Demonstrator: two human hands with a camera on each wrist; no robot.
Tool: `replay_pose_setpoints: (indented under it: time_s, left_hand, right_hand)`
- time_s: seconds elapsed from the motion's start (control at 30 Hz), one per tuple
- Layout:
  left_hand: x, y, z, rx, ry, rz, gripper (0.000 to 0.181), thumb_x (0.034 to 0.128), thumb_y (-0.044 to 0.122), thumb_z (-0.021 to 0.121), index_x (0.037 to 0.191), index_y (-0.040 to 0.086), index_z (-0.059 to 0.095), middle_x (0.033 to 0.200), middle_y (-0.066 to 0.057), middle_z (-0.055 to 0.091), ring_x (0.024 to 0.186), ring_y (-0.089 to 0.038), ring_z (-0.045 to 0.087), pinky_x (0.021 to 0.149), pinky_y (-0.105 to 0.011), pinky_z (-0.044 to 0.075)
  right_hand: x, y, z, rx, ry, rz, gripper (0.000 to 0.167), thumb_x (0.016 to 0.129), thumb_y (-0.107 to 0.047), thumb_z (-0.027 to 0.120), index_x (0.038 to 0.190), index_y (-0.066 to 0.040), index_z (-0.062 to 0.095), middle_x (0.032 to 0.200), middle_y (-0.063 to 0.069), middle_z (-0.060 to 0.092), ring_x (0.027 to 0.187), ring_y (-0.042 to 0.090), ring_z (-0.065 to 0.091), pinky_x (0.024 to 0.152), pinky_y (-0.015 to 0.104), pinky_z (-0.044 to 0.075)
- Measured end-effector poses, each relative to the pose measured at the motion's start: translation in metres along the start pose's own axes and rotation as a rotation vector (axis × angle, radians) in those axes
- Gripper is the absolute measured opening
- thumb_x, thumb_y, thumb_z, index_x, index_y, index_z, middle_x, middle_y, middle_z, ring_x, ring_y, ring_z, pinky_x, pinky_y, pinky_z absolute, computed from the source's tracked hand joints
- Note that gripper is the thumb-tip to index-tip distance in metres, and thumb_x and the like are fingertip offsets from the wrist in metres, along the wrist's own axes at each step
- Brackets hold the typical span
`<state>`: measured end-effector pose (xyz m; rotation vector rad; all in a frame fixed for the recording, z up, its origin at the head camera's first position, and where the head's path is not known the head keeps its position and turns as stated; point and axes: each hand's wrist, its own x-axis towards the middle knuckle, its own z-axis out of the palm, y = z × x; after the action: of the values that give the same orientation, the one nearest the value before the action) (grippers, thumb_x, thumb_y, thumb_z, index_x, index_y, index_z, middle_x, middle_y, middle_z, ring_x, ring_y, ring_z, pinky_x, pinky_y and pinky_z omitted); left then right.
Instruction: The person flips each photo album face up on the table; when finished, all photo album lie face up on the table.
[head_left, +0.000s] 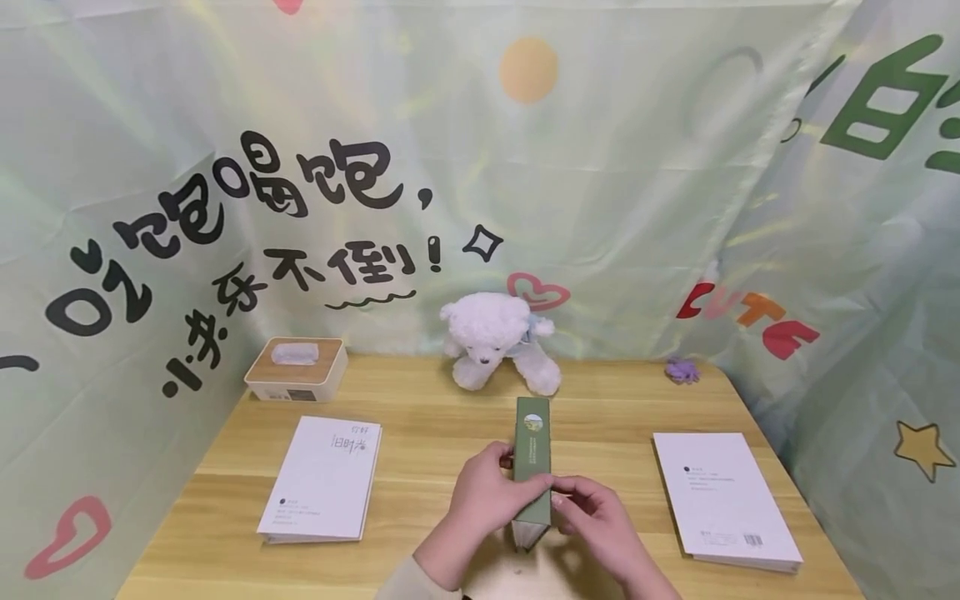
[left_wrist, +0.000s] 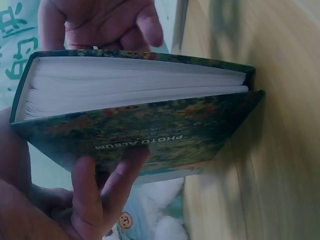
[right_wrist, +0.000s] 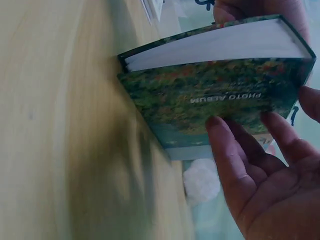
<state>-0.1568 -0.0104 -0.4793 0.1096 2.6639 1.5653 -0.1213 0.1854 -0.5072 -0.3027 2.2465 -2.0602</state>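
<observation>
A green photo album (head_left: 533, 458) is upright with its spine facing up, its covers slightly parted at the lower edge. White page edges show in the left wrist view on the album (left_wrist: 135, 82). My left hand (head_left: 483, 492) grips it, thumb across the spine and fingers against the left cover. On the other side, my right hand (head_left: 596, 521) touches the right cover with extended fingertips; its thumb lies close to the spine in the right wrist view, near the album (right_wrist: 200, 90). Whether the lower edge touches the table is unclear.
On the wooden table (head_left: 442, 425), a white book (head_left: 322, 479) lies left and another white book (head_left: 723, 500) right. A tissue box (head_left: 296, 368), white plush dog (head_left: 491, 337) and small purple toy (head_left: 682, 371) stand at the back, before a printed curtain (head_left: 615, 208).
</observation>
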Motion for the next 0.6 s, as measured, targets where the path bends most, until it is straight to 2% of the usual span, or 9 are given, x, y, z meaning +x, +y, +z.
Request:
replay_pose_setpoints:
  time_s: [0.13,0.2,0.3,0.37,0.47,0.6]
  left_hand:
    - [0.000,0.004,-0.003,0.020,-0.041,-0.032,0.083,0.0764,0.060,0.088,0.130,0.001,0.066,0.102,-0.002,0.073,0.087,-0.016,0.066,0.075,-0.039,0.058]
    - [0.000,0.003,-0.004,0.012,-0.056,-0.032,0.079,0.0779,0.057,0.088,0.130,0.002,0.066,0.100,-0.001,0.073,0.084,-0.013,0.066,0.074,-0.038,0.058]
    - [0.000,0.003,-0.005,-0.026,-0.059,-0.018,0.068,0.0809,0.049,0.088,0.125,0.002,0.068,0.096,-0.001,0.073,0.080,-0.012,0.065,0.071,-0.036,0.058]
    - [0.000,0.002,-0.006,-0.064,-0.065,-0.005,0.059,0.0828,0.042,0.088,0.120,0.000,0.068,0.094,-0.002,0.072,0.079,-0.013,0.065,0.070,-0.036,0.058]
    - [0.000,0.000,-0.009,-0.141,-0.075,0.010,0.051,0.0839,0.030,0.087,0.117,-0.003,0.068,0.094,-0.005,0.071,0.079,-0.017,0.067,0.069,-0.035,0.060]
    - [0.001,-0.005,-0.011,-0.273,-0.074,0.019,0.052,0.0841,0.017,0.086,0.123,-0.010,0.063,0.100,-0.012,0.073,0.084,-0.021,0.071,0.072,-0.035,0.063]
  right_hand:
    - [0.003,0.009,-0.002,-0.075,-0.097,0.055,0.036,0.105,-0.006,0.061,0.132,0.017,0.061,0.124,0.030,0.069,0.095,0.010,0.070,0.072,0.036,0.063]
    - [0.005,0.015,-0.002,-0.125,-0.136,0.091,0.037,0.105,-0.010,0.060,0.132,0.016,0.061,0.124,0.028,0.069,0.095,0.011,0.069,0.072,0.035,0.062]
    - [0.009,0.022,0.000,-0.195,-0.170,0.099,0.038,0.107,-0.014,0.058,0.132,0.015,0.062,0.123,0.025,0.071,0.097,0.012,0.068,0.069,0.034,0.060]
    - [0.010,0.025,0.000,-0.219,-0.164,0.080,0.039,0.107,-0.015,0.060,0.132,0.015,0.062,0.123,0.024,0.071,0.098,0.014,0.069,0.070,0.032,0.059]
    - [0.012,0.027,0.002,-0.254,-0.139,0.036,0.038,0.107,-0.016,0.063,0.130,0.014,0.063,0.122,0.023,0.072,0.102,0.021,0.070,0.078,0.030,0.059]
    - [0.012,0.026,0.005,-0.262,-0.055,0.033,0.037,0.104,-0.017,0.069,0.128,0.011,0.064,0.121,0.021,0.072,0.106,0.029,0.071,0.089,0.029,0.057]
